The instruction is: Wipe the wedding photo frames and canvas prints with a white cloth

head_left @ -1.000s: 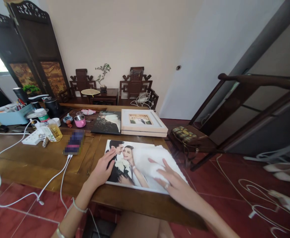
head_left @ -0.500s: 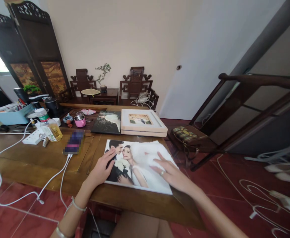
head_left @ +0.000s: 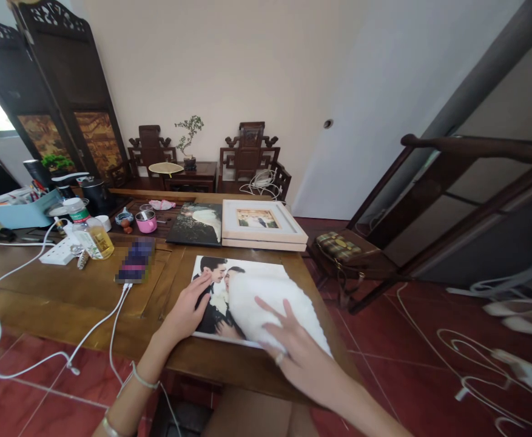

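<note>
A large wedding photo print (head_left: 218, 284) lies flat near the front edge of the wooden table (head_left: 88, 291). My left hand (head_left: 188, 311) rests flat on the print's lower left part, fingers stretched out. My right hand (head_left: 288, 352) presses a white cloth (head_left: 272, 303) onto the print's right half, fingers spread over the cloth. The cloth hides much of the picture's right side.
Behind the print lie a dark photo panel (head_left: 197, 224) and a framed photo in a light frame (head_left: 261, 224). A phone (head_left: 136, 261) with a white cable, a power strip (head_left: 59, 254), a bottle (head_left: 86, 229) and a pink cup (head_left: 147, 222) stand at the left. A dark wooden chair (head_left: 361, 249) stands at the right.
My right hand has slid the white cloth toward me and leftward across the print, so it covers more of the picture. My left hand has stayed in place.
</note>
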### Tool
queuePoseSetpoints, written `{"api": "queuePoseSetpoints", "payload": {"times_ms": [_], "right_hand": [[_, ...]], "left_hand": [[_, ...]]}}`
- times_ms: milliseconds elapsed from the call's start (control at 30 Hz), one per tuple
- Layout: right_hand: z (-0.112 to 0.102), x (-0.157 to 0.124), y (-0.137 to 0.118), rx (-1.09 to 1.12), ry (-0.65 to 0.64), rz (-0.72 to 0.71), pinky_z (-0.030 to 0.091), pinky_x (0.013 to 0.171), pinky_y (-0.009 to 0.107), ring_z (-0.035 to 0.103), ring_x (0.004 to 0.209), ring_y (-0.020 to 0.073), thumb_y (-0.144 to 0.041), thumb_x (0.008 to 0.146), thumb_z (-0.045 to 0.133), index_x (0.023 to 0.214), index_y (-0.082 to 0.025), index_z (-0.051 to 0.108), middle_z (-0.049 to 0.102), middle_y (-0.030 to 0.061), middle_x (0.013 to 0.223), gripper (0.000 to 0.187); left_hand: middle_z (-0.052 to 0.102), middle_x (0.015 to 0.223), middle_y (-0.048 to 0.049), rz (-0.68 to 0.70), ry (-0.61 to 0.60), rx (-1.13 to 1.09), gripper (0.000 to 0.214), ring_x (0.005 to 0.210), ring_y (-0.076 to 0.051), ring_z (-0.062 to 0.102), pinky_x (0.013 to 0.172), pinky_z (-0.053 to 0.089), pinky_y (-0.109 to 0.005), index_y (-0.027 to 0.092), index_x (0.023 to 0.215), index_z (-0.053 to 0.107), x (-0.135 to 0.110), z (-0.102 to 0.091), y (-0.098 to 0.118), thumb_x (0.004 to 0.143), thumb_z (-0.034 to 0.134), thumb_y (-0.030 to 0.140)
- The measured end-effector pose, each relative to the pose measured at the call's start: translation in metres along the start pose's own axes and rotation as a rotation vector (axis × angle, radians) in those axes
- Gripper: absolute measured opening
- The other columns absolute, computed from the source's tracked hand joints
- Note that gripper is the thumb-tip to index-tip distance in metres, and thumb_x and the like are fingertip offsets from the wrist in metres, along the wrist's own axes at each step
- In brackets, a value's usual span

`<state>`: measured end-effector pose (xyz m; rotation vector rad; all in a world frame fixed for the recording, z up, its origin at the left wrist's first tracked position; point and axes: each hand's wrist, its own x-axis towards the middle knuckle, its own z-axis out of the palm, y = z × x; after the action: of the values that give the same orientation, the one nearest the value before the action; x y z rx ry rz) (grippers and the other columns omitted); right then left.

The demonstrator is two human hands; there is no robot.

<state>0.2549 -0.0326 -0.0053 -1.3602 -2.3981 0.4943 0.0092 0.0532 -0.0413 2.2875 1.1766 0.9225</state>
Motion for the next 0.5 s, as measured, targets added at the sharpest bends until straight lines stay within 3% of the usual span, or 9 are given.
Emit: {"api": "queuePoseSetpoints", "payload": {"times_ms": [67,167,267,500], "right_hand": [[0.0,-0.013,-0.014,0.026,-0.069,-0.011,0.022,0.104,0.062,0.015,0.136,0.0328,-0.022,0.086,0.041,0.092,-0.02,0.061,0.027,0.0091,0.148,0.021],[-0.003,-0.01,-0.017,0.046,-0.114,-0.055,0.019,0.107,0.058,0.019,0.136,0.03,-0.024,0.087,0.042,0.095,-0.021,0.062,0.035,0.0085,0.145,0.022],[-0.005,0.022,0.0,0.042,-0.067,-0.097,0.012,0.11,0.055,0.026,0.135,0.0254,-0.026,0.09,0.038,0.102,-0.02,0.06,0.049,0.01,0.134,0.026],[-0.009,0.111,0.036,0.029,0.073,-0.028,0.012,0.102,0.062,0.053,0.111,0.0268,-0.02,0.089,0.031,0.105,-0.022,0.058,0.06,0.0078,0.12,0.031]], "left_hand": [[0.041,0.142,-0.0061,0.014,0.006,-0.002,0.041,0.132,-0.02,0.036,0.11,0.03,-0.043,0.023,0.131,0.045,0.0,0.0,0.0,0.091,0.039,0.022],[0.043,0.14,-0.0065,0.032,0.007,-0.003,0.042,0.131,-0.02,0.037,0.11,0.031,-0.042,0.022,0.132,0.046,0.001,0.0,0.001,0.09,0.04,0.02],[0.044,0.14,-0.0071,0.026,-0.006,0.005,0.042,0.131,-0.02,0.037,0.11,0.03,-0.043,0.022,0.131,0.046,0.003,-0.002,0.002,0.09,0.04,0.02],[0.042,0.141,-0.0065,0.013,-0.021,-0.012,0.041,0.132,-0.02,0.035,0.111,0.028,-0.042,0.021,0.131,0.046,0.001,-0.003,0.003,0.091,0.039,0.021]]}}
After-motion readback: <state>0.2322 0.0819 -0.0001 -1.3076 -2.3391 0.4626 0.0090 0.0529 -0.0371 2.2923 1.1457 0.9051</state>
